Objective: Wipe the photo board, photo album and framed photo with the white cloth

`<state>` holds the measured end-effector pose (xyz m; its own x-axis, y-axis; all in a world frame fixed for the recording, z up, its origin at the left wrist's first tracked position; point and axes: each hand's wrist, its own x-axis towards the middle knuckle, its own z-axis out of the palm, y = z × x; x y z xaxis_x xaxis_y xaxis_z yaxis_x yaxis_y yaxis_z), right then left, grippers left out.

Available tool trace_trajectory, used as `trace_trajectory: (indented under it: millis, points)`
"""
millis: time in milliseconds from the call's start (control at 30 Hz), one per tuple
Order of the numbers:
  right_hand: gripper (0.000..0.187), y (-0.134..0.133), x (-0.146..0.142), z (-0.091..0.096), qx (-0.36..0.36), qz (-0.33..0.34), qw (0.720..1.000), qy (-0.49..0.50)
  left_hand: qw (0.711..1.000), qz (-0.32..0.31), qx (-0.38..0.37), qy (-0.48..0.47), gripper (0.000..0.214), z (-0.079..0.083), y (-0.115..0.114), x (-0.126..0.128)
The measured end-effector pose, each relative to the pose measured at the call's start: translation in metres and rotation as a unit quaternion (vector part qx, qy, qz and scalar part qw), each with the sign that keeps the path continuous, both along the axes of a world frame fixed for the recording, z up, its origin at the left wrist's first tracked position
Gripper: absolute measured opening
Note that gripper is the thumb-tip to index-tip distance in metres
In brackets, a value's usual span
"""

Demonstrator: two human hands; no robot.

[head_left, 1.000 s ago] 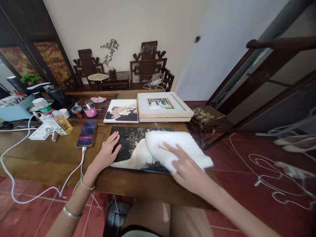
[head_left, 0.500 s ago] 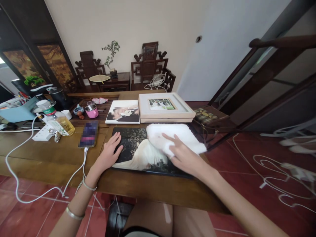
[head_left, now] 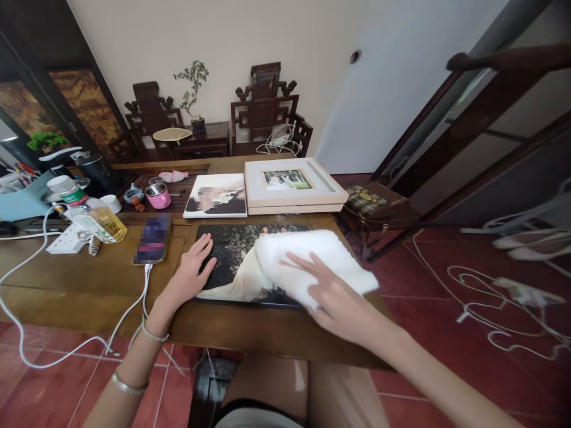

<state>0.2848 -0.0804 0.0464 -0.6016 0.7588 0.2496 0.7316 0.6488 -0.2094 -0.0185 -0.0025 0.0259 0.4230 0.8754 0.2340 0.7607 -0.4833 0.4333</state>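
A dark photo panel (head_left: 227,255), printed with a figure in a long pale dress, lies flat on the wooden table. My left hand (head_left: 195,267) rests on its left edge, fingers stretched out and holding nothing. Over the panel's right half is a folded white cloth (head_left: 330,252), fluffy like a towel. My right hand (head_left: 328,291) presses down on this cloth, two fingers extended along its top and the others bent into it. The cloth hides much of the panel's right side and overhangs its right edge.
Behind the panel sit a white-edged photo print (head_left: 216,199) and stacked picture frames (head_left: 297,187). To the left are a phone (head_left: 152,239) on a white cable, a bottle (head_left: 96,217), a power strip (head_left: 66,239) and a pink cup (head_left: 159,196). A plaid bag (head_left: 368,202) is at the right.
My right hand and the cloth have moved down the panel toward me, uncovering its top edge and covering more of the dress. My left hand stays on the left edge. The view has shifted slightly.
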Motion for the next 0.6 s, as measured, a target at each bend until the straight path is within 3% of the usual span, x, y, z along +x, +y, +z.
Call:
trace_trajectory:
  millis: [167, 267, 367, 533, 600]
  points:
    - [0.021, 0.072, -0.012, 0.007, -0.009, -0.091, 0.994, -0.054, 1.000, -0.001, 0.001, -0.003, 0.046, 0.001, 0.001, -0.001]
    - [0.025, 0.080, -0.020, 0.009, -0.010, -0.114, 0.991, -0.062, 1.000, -0.002, 0.005, -0.003, 0.046, 0.000, 0.002, -0.001]
    - [0.026, 0.052, -0.029, 0.006, -0.015, -0.106, 0.992, -0.060, 1.000, 0.000, 0.005, -0.002, 0.047, 0.000, 0.002, -0.001]
    - [0.019, -0.030, -0.042, -0.005, -0.014, -0.032, 0.999, -0.020, 1.000, 0.002, 0.006, -0.003, 0.046, -0.001, 0.002, 0.001]
    - [0.016, -0.052, -0.044, -0.008, -0.020, -0.001, 1.000, -0.003, 1.000, 0.006, 0.002, -0.003, 0.046, -0.002, 0.001, 0.001]
